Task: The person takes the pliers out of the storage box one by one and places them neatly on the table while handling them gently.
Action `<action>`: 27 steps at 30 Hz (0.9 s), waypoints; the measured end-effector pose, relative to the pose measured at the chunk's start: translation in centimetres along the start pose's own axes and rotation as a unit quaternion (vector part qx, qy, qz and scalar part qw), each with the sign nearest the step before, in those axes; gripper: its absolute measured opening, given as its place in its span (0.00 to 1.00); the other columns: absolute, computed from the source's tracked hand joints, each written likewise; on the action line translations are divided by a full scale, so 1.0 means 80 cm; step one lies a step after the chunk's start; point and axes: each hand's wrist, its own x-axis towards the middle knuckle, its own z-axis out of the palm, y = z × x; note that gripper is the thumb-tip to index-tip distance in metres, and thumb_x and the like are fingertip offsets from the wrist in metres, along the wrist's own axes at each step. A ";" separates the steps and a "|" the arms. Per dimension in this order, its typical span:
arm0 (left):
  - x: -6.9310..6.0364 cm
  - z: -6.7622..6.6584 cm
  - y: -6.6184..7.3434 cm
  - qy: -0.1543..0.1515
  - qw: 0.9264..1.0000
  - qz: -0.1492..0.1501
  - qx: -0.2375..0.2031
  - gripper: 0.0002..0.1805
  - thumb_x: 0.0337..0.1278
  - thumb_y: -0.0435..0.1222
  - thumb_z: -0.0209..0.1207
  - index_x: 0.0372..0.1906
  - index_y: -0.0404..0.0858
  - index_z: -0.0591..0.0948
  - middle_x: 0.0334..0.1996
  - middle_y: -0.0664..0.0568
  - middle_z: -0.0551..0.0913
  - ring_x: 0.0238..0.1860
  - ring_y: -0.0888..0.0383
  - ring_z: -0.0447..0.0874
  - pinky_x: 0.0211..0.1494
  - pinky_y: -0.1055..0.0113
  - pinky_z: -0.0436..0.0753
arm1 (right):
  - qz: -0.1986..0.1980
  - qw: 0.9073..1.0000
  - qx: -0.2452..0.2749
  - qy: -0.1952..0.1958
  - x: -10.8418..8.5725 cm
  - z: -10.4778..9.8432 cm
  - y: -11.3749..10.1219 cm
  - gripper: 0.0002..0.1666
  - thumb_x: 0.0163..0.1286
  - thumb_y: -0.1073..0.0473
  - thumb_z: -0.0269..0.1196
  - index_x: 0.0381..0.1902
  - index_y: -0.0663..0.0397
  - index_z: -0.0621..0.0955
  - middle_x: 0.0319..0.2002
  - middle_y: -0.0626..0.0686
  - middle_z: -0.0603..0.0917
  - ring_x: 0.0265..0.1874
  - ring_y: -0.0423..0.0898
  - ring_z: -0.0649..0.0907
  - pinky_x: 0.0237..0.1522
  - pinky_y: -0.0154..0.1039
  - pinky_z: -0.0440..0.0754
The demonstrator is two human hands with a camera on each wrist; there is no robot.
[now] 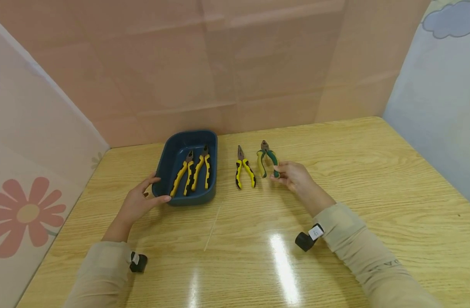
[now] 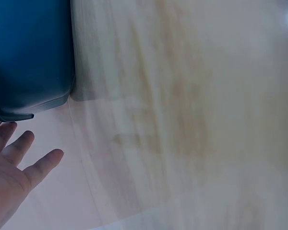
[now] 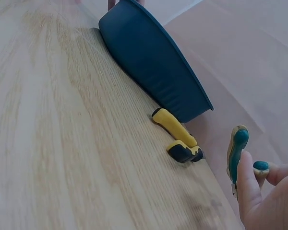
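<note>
My right hand (image 1: 294, 174) pinches one handle of the green-and-yellow combination pliers (image 1: 272, 157), whose handles are spread apart. In the right wrist view these pliers (image 3: 238, 143) appear raised off the table. Just left of them, yellow-and-black long-nose pliers (image 1: 239, 159) lie on the table, nose pointing away. A dark blue tray (image 1: 212, 196) holds two yellow-and-black pliers (image 1: 189, 167) side by side. My left hand (image 1: 138, 201) touches the tray's near left corner, thumb along the near rim. Its other fingers look straight and spread in the left wrist view; the thumb is hidden there.
The wooden table (image 1: 354, 171) carries everything. Behind it rises a pink-beige sheet (image 1: 258, 64), close to the tray's far end. A thin pale strip (image 1: 212, 229) lies in front of the tray. Patterned panels stand at the left and right.
</note>
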 end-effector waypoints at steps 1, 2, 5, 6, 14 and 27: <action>0.000 0.000 0.000 0.000 1.000 -0.001 0.001 0.45 0.40 0.54 0.60 0.62 0.35 0.59 0.66 0.49 0.45 0.62 0.40 0.47 0.56 0.45 0.60 | 0.004 1.000 -0.012 0.007 -0.004 0.002 -0.002 0.30 0.62 0.72 0.50 0.62 0.70 0.55 0.55 0.65 0.61 0.44 0.54 0.74 0.42 0.34 0.76; 0.000 0.000 0.000 0.000 1.000 -0.001 0.000 0.45 0.40 0.54 0.60 0.62 0.35 0.59 0.66 0.49 0.45 0.62 0.40 0.47 0.56 0.45 0.60 | 0.004 1.000 -0.016 0.007 -0.007 0.003 -0.003 0.30 0.63 0.73 0.49 0.62 0.69 0.55 0.55 0.65 0.60 0.44 0.54 0.74 0.43 0.34 0.76; 0.000 0.000 0.001 0.001 1.000 0.002 0.000 0.46 0.40 0.54 0.61 0.62 0.34 0.58 0.66 0.49 0.45 0.62 0.41 0.47 0.56 0.45 0.60 | 0.004 1.000 -0.017 0.002 -0.015 0.003 -0.005 0.29 0.64 0.72 0.47 0.62 0.69 0.54 0.55 0.65 0.59 0.43 0.53 0.74 0.44 0.34 0.75; 0.000 0.000 0.001 0.001 1.000 0.002 0.000 0.46 0.39 0.54 0.61 0.62 0.34 0.58 0.66 0.49 0.45 0.62 0.41 0.47 0.56 0.45 0.60 | 0.004 1.000 -0.017 0.001 -0.016 0.003 -0.006 0.30 0.64 0.72 0.47 0.63 0.68 0.54 0.55 0.65 0.59 0.43 0.52 0.74 0.44 0.34 0.75; -0.002 0.001 0.000 0.003 1.000 0.011 -0.007 0.45 0.41 0.52 0.61 0.62 0.34 0.58 0.66 0.48 0.45 0.62 0.41 0.46 0.57 0.45 0.60 | 0.007 1.000 -0.008 0.002 -0.013 -0.003 -0.003 0.30 0.63 0.73 0.47 0.62 0.69 0.53 0.53 0.63 0.60 0.52 0.55 0.67 0.44 0.35 0.74; -0.001 0.002 -0.001 0.007 1.000 0.012 -0.010 0.44 0.41 0.52 0.61 0.62 0.34 0.59 0.66 0.49 0.46 0.62 0.42 0.47 0.56 0.45 0.60 | 0.009 1.000 -0.023 0.012 -0.008 -0.014 -0.002 0.30 0.63 0.72 0.48 0.62 0.70 0.54 0.43 0.58 0.64 0.40 0.51 0.74 0.42 0.34 0.76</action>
